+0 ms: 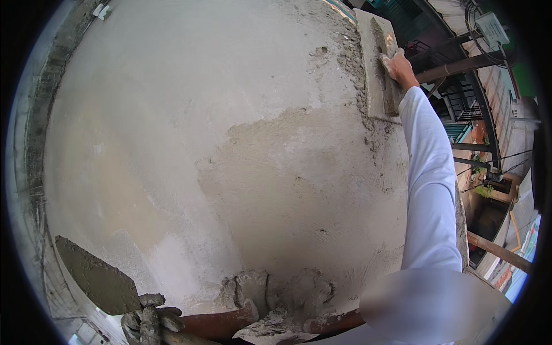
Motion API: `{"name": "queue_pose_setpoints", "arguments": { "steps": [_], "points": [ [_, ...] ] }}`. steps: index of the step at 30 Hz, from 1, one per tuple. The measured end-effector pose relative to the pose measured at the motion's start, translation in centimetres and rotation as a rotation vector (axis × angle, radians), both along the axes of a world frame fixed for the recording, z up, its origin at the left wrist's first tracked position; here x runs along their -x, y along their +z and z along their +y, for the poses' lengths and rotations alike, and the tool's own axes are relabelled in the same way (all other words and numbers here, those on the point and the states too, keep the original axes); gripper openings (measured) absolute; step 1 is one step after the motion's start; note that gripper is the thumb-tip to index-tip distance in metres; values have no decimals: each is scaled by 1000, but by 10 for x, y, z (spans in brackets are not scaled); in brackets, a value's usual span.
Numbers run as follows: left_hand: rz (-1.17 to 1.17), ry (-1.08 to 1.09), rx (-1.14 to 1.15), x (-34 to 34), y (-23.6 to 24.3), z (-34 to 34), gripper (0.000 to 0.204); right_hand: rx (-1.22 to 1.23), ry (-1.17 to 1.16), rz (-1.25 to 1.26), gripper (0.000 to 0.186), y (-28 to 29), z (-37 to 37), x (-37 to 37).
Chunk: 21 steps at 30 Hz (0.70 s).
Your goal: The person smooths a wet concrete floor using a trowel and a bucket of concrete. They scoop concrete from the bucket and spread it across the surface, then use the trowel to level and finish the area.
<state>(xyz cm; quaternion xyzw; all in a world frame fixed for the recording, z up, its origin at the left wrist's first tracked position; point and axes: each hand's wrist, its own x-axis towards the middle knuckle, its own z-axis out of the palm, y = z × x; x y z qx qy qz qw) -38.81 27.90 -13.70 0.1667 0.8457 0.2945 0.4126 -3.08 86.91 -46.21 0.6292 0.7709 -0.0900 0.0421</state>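
1. Pressing a float (380,69) flat against the wall (172,115) near its right edge, the right hand (397,64) is closed on the float's grip, well up and away from the body.
2. Right arm: fully stretched in a white sleeve (431,184), running up the picture's right side, wrist bent back over the float.
3. Left hand (150,319), gloved and caked in mortar, sits low at the bottom edge, clamped on a trowel (95,276) whose blade points up and left, loaded grey. The two hands are well apart.
4. Wall state: pale, smoother plaster at left; a darker, damp, rougher patch (299,190) in the middle and right; crumbly mortar (345,57) along the upper right edge beside the float.
5. Judgement on doing it well: keep the float's face flush, press evenly, and work the rough edge in short overlapping strokes so no ridges remain.
6. Lumps of mortar (270,293) cling at the wall's foot, above a rusty pipe (218,322).
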Motion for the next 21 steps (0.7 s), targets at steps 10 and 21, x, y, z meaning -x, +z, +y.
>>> {"name": "queue_pose_setpoints", "arguments": {
  "steps": [10,21],
  "points": [
    [71,-194,-17,-5,21,8,52,-41,-211,49,79,7,-22,-30],
    [-61,144,-197,-22,10,25,30,73,50,10,87,8,-93,21]
  ]
}}
